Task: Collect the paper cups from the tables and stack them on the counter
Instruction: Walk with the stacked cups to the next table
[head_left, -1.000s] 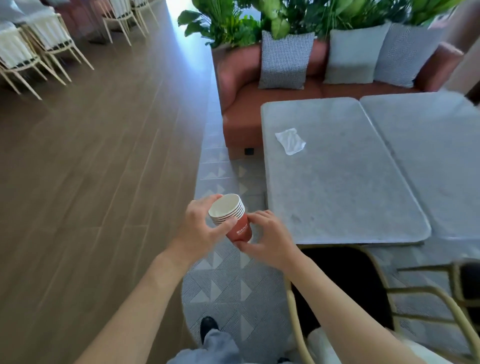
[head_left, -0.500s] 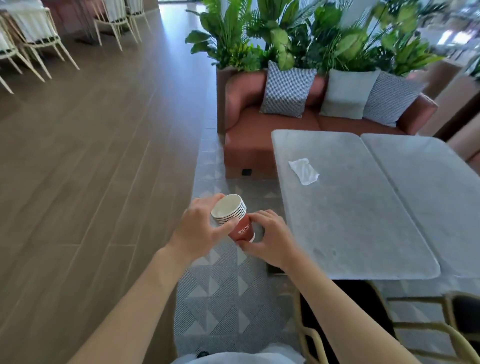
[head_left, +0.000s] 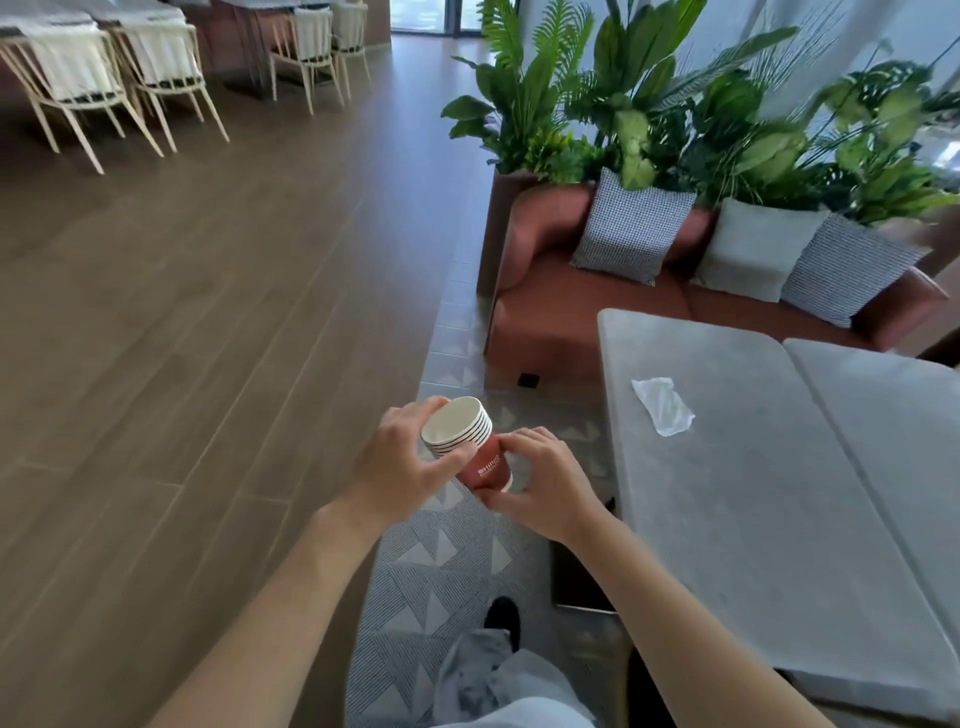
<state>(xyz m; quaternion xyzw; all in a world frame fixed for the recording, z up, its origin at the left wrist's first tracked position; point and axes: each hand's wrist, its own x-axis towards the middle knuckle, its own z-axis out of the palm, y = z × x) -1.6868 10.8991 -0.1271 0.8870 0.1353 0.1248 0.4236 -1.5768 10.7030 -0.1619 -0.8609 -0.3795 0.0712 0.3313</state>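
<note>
Above the patterned floor, 2 hands, left (head_left: 400, 462) and right (head_left: 545, 483), grip 1 tilted stack of cups (head_left: 467, 441).

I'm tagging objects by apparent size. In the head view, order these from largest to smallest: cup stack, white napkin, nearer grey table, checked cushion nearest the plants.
1. nearer grey table
2. checked cushion
3. cup stack, enlarged by nearness to the camera
4. white napkin
</note>
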